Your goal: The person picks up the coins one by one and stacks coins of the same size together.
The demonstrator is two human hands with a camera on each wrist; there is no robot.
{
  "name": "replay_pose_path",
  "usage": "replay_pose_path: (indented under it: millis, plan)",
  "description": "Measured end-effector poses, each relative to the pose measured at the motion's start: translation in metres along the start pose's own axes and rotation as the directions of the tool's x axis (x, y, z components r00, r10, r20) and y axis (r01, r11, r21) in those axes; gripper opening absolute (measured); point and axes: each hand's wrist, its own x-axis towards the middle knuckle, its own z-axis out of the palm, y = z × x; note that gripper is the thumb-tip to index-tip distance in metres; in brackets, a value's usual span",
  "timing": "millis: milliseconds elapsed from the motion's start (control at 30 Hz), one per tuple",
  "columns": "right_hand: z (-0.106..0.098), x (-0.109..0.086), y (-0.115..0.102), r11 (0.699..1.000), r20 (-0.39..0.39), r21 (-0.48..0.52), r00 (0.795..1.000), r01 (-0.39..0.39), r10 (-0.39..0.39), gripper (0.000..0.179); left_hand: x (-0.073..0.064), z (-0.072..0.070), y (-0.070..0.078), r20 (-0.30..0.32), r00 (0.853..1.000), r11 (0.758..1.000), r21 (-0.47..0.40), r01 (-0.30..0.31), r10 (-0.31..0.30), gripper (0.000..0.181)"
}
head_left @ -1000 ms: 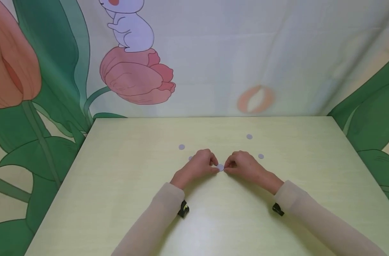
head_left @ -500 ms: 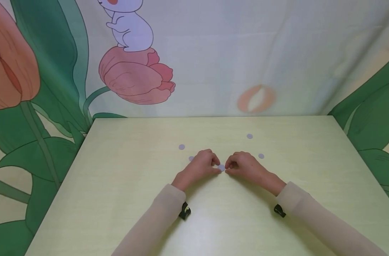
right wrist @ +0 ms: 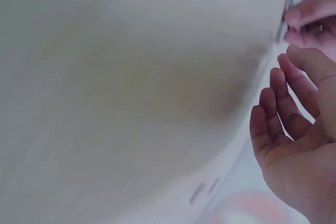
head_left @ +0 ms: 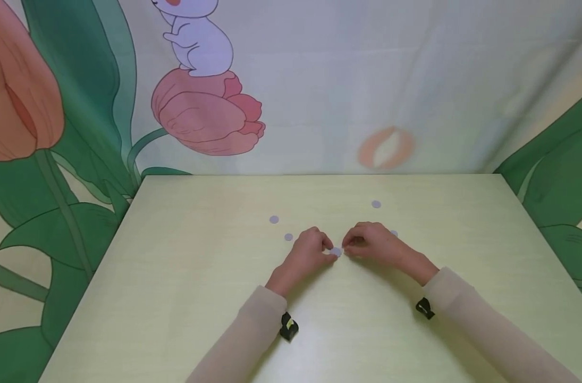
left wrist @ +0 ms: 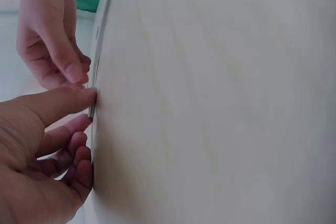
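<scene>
Between thumb and forefinger of the left hand (head_left: 307,256), a pale disc (head_left: 336,251) is pinched; right hand (head_left: 378,243), loosely curled just beside, appears empty. Light edge grip advisable.

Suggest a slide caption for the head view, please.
The left hand pinches a pale disc, the right hand close by, while four more discs lie on the table.

I see a smooth worktop (head_left: 176,287) with a faint sheen, flat matt discs (head_left: 336,252), a softly creased, printed cloth backdrop (head_left: 310,80), and matt fabric sleeves (head_left: 245,332).
</scene>
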Motion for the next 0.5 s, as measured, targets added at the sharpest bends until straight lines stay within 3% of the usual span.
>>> replay_pose_path:
  millis: [300,500]
  plan:
    - [-0.043,-0.002,0.029,0.997,-0.148,-0.039,0.987,-0.072,0.066,0.013,-0.004,0.002,0.007,-0.026,0.999,1.000,0.000,0.028,-0.028,0.025]
    - [-0.071,0.002,0.051,0.991,-0.189,-0.062,0.976,-0.119,0.105,0.017,-0.004,0.002,0.008,-0.035,0.999,1.000,0.011,0.016,-0.015,0.024]
